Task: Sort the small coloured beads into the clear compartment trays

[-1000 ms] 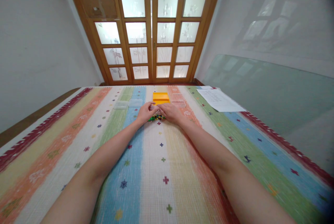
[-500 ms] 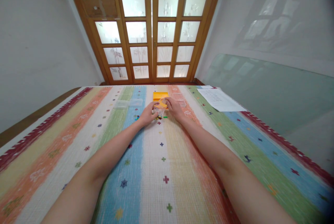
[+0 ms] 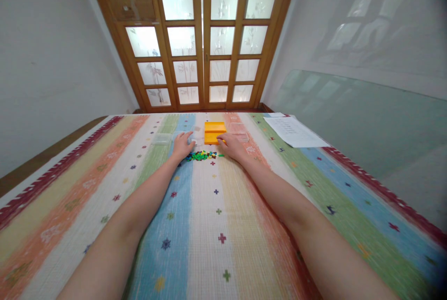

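My left hand is closed loosely around a clear plastic box, its thumb and fingers spread over the near side; the hand hides much of the box. Just below it lies a heap of small coloured pieces, mostly green with some yellow, blue and dark ones. An opened yellow case rests behind the heap. At the case's front right corner is my right hand, its fingers slightly curled and apart, with nothing visible in them. Whether its fingertips touch the case I cannot tell.
To the left lies a clear plastic box; another clear container sits behind my right hand. Printed paper sheets lie at the far right. A striped cloth covers the table, and a glass panel leans against the right wall.
My left hand has moved left, away from the right hand, with the clear plastic that was over the heap. More of the heap and the yellow case now shows. My right hand has barely moved.
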